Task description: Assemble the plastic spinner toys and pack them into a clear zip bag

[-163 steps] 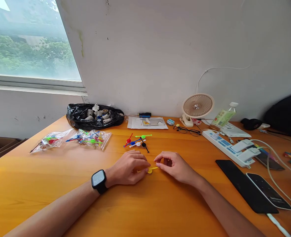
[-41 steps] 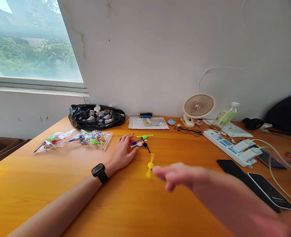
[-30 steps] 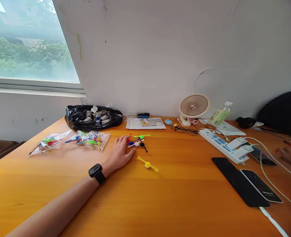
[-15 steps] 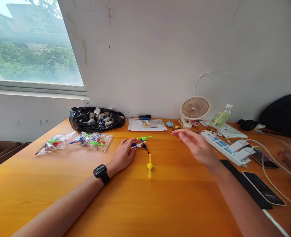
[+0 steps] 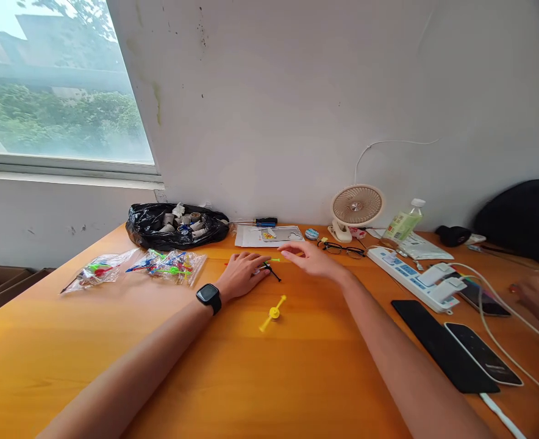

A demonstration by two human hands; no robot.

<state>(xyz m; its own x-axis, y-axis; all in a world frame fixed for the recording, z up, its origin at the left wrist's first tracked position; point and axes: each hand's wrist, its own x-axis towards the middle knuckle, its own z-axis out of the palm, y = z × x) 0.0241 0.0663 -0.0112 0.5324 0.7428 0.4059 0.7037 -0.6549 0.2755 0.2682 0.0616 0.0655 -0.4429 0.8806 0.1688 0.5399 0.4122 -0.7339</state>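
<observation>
My left hand [image 5: 242, 274], with a black watch [image 5: 209, 296] on its wrist, lies palm down with its fingers stretched over several small plastic pieces. A black piece with thin arms [image 5: 275, 274] and the tip of a green one [image 5: 275, 260] stick out beside the fingers; the rest is covered. My right hand [image 5: 313, 258] hovers just right of them, open, its fingers apart from the thumb and nothing seen in them. Closer to me on the table lies a yellow plastic piece [image 5: 274, 313] with a round hub and two long arms, untouched.
Two clear bags of coloured pieces [image 5: 98, 268] [image 5: 171, 267] lie left. Behind stand a black bag with cardboard tubes [image 5: 136, 228], a screwdriver [image 5: 264, 222], glasses [image 5: 342, 249] and a fan [image 5: 357, 206]. Right are a power strip [image 5: 406, 275], phones, cables and another person's hand [image 5: 537, 297].
My right hand has moved left towards my left hand. My left hand has shifted further over the coloured pieces. The yellow piece has turned to a slant and lies apart from the black one.
</observation>
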